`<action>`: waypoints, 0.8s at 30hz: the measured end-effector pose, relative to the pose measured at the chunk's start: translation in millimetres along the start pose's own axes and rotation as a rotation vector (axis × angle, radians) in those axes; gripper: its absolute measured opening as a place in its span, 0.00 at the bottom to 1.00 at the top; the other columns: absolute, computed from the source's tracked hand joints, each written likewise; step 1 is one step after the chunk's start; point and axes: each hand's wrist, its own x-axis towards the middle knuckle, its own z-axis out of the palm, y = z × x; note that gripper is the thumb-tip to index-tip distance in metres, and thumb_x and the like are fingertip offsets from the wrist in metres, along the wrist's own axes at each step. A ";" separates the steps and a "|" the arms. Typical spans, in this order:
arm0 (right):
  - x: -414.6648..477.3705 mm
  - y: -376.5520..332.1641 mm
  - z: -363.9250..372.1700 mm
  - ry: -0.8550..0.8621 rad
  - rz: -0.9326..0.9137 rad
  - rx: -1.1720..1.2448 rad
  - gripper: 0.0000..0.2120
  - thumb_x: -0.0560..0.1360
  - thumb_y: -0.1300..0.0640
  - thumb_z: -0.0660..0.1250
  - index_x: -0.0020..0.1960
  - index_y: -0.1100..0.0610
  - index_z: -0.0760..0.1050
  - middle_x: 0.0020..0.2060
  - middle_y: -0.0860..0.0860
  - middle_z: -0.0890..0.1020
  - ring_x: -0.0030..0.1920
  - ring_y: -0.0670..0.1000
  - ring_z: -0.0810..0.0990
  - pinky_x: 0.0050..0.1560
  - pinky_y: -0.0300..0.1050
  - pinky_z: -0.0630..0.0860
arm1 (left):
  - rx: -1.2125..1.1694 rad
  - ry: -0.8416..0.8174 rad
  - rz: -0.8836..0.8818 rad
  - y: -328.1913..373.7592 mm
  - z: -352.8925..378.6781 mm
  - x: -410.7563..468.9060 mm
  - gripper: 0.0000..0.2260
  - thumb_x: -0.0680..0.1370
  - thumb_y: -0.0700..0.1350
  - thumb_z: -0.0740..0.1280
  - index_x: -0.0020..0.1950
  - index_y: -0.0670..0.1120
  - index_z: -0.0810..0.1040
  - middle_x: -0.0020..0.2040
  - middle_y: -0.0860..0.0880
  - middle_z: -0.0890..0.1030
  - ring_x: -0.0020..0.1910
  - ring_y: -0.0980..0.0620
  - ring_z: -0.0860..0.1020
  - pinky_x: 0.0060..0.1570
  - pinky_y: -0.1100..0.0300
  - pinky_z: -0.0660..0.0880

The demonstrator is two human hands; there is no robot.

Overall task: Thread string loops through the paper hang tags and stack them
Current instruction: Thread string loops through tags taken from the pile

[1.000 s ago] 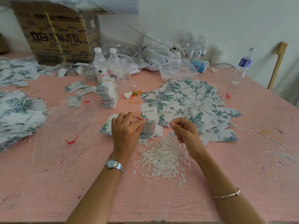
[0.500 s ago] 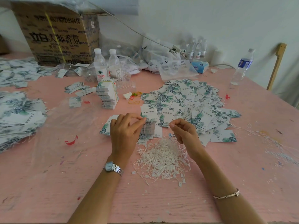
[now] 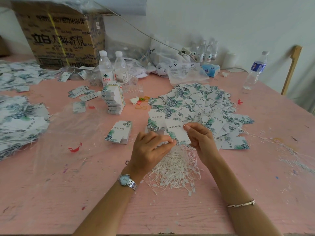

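Observation:
My two hands meet over a white paper hang tag (image 3: 176, 132) with a green leaf print, lifted above the pink table (image 3: 68, 193). My right hand (image 3: 201, 139) holds its right edge. At the tag's lower left corner my left hand (image 3: 150, 150) pinches, with a thin white string there that I can barely make out. A tangle of white string loops (image 3: 173, 169) lies just under both hands. A small neat stack of tags (image 3: 120, 132) lies to the left. A wide heap of strung tags (image 3: 202, 108) spreads behind my hands.
A banded tall stack of tags (image 3: 113, 100) stands further back, with two water bottles (image 3: 112, 68) behind it. A cardboard box (image 3: 59, 36) sits at the back left. More tag heaps (image 3: 18, 123) cover the left side. Another bottle (image 3: 255, 70) stands at the right.
My left hand has moved right, uncovering the small stack. A single tag has come up between both hands, where before my right hand pinched only string.

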 end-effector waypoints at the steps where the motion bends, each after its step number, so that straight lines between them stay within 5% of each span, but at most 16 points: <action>1: 0.1 0.2 0.0 0.007 0.002 -0.003 0.03 0.71 0.58 0.73 0.44 0.56 0.81 0.23 0.46 0.66 0.24 0.45 0.59 0.27 0.38 0.55 | -0.014 -0.018 0.000 -0.3 1.0 -1.0 0.02 0.77 0.45 0.76 0.46 0.48 0.88 0.45 0.55 0.85 0.39 0.53 0.74 0.40 0.56 0.65; 9: 0.0 1.6 2.0 0.006 -0.059 -0.075 0.01 0.74 0.63 0.71 0.45 0.61 0.80 0.26 0.45 0.75 0.24 0.43 0.64 0.25 0.33 0.61 | -0.105 -0.091 -0.094 -4.0 9.8 -6.8 0.04 0.76 0.43 0.75 0.51 0.47 0.87 0.49 0.51 0.84 0.39 0.50 0.76 0.39 0.53 0.71; 13: 0.4 1.8 -0.1 0.020 -0.080 -0.051 0.03 0.75 0.64 0.71 0.44 0.59 0.82 0.27 0.46 0.75 0.26 0.44 0.62 0.26 0.34 0.60 | -0.347 -0.102 -0.395 1.9 10.7 -6.5 0.16 0.80 0.43 0.63 0.67 0.41 0.78 0.55 0.50 0.78 0.50 0.59 0.75 0.51 0.62 0.75; 15: -0.3 1.5 0.2 -0.023 -0.087 -0.059 0.02 0.73 0.62 0.73 0.43 0.57 0.83 0.27 0.47 0.74 0.26 0.45 0.61 0.27 0.35 0.59 | -0.423 -0.099 -0.565 4.1 9.0 -6.0 0.18 0.81 0.46 0.60 0.70 0.44 0.73 0.56 0.54 0.76 0.47 0.60 0.76 0.50 0.69 0.72; 18: -1.8 3.3 2.2 -0.128 -0.096 -0.124 0.01 0.72 0.59 0.74 0.42 0.54 0.84 0.25 0.46 0.72 0.25 0.45 0.59 0.27 0.35 0.58 | -0.531 -0.068 -0.800 9.7 9.3 -4.9 0.18 0.81 0.54 0.61 0.71 0.53 0.68 0.55 0.59 0.78 0.45 0.54 0.79 0.43 0.66 0.76; 22: -4.8 5.3 6.6 -0.263 -0.107 -0.198 0.02 0.73 0.57 0.75 0.44 0.55 0.84 0.28 0.49 0.77 0.25 0.45 0.61 0.27 0.34 0.59 | -0.642 0.012 -0.964 13.7 12.1 -3.0 0.14 0.81 0.51 0.67 0.65 0.56 0.71 0.45 0.56 0.81 0.40 0.54 0.78 0.38 0.65 0.75; 24: -4.6 5.5 7.8 -0.270 -0.090 -0.186 0.03 0.73 0.56 0.75 0.44 0.56 0.84 0.31 0.61 0.75 0.25 0.46 0.60 0.27 0.36 0.58 | -0.660 0.029 -1.011 14.2 13.8 -2.8 0.11 0.81 0.45 0.69 0.62 0.53 0.74 0.38 0.52 0.80 0.35 0.53 0.76 0.36 0.62 0.74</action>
